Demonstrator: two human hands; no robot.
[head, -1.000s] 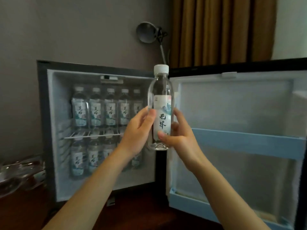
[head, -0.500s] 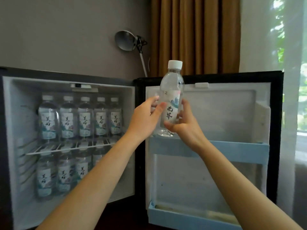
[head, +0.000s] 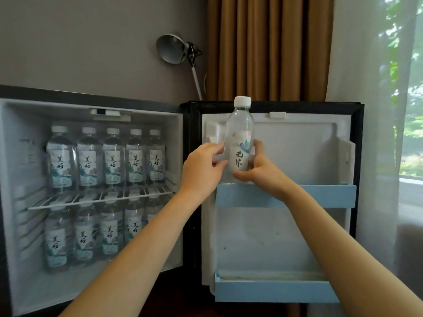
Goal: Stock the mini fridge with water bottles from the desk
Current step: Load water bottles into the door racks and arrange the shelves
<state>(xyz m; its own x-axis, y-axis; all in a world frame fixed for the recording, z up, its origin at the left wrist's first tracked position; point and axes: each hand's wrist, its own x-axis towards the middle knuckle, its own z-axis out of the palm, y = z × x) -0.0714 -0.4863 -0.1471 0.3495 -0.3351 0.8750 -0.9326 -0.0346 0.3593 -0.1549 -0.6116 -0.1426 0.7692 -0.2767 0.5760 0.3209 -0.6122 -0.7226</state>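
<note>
A clear water bottle (head: 240, 138) with a white cap and a printed label stands upright between my two hands, its base just at the left end of the upper blue door shelf (head: 320, 195). My left hand (head: 201, 168) holds its left side with curled fingers. My right hand (head: 258, 168) grips it from the right, thumb across the label's lower edge. The mini fridge (head: 91, 106) stands open at the left, with two rows of the same bottles (head: 109, 159) on its wire rack (head: 98, 199) and floor.
The open fridge door (head: 297, 236) fills the right half, with a lower blue shelf (head: 274, 291) near its bottom. A metal lamp (head: 174, 49) leans on the grey wall behind. Brown curtains (head: 270, 46) and a sheer window curtain (head: 377, 88) hang at the back right.
The bottle and both hands have moved right, from in front of the fridge's edge to the door, and lower onto the upper door shelf. The view has turned right as well.
</note>
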